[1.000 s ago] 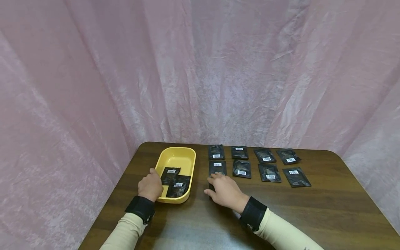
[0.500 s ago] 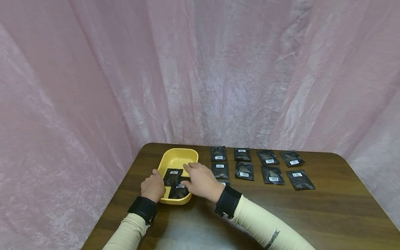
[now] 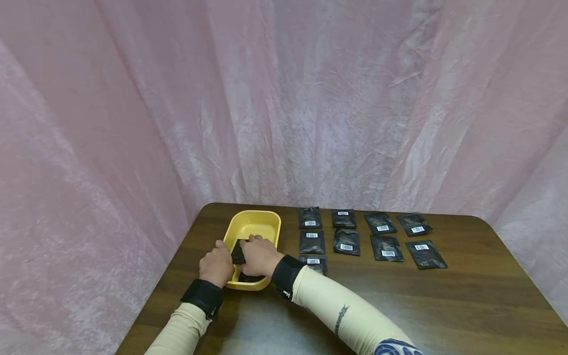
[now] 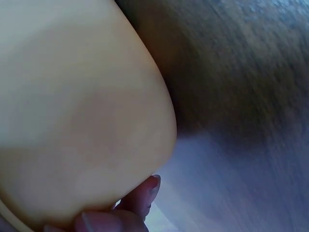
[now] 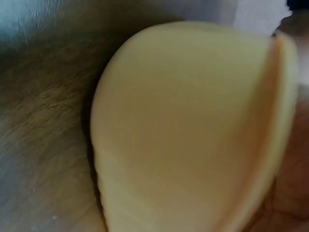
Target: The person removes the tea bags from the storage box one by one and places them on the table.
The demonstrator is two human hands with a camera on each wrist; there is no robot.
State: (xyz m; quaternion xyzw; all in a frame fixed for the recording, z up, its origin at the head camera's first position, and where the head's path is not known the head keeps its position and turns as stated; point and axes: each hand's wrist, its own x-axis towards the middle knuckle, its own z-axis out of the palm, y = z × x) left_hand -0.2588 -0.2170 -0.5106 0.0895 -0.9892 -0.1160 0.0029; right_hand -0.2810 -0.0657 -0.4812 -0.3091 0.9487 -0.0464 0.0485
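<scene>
My left hand (image 3: 216,264) grips the left side of a yellow plastic tray (image 3: 258,216) on the table. In the left wrist view its fingertips (image 4: 145,193) show at the edge of the yellow wall. My right hand (image 3: 261,255) is inside the tray, over small black sachets with white barcode labels. One sachet (image 3: 237,252) shows just left of its fingers, and part of another sachet (image 3: 249,278) shows below the hand. I cannot tell whether the right fingers pinch a sachet. The right wrist view shows mostly the tray's outer wall (image 5: 178,116), blurred.
Right of the tray, several black sachets lie flat in rows, among them the near-left sachet (image 3: 314,263) and the far-right sachet (image 3: 414,225). The brown wooden table (image 3: 479,276) ends at the back against a pink curtain (image 3: 310,108).
My right hand has left the sachet at the near end of the left column and moved left into the tray. My left hand stays on the tray's side.
</scene>
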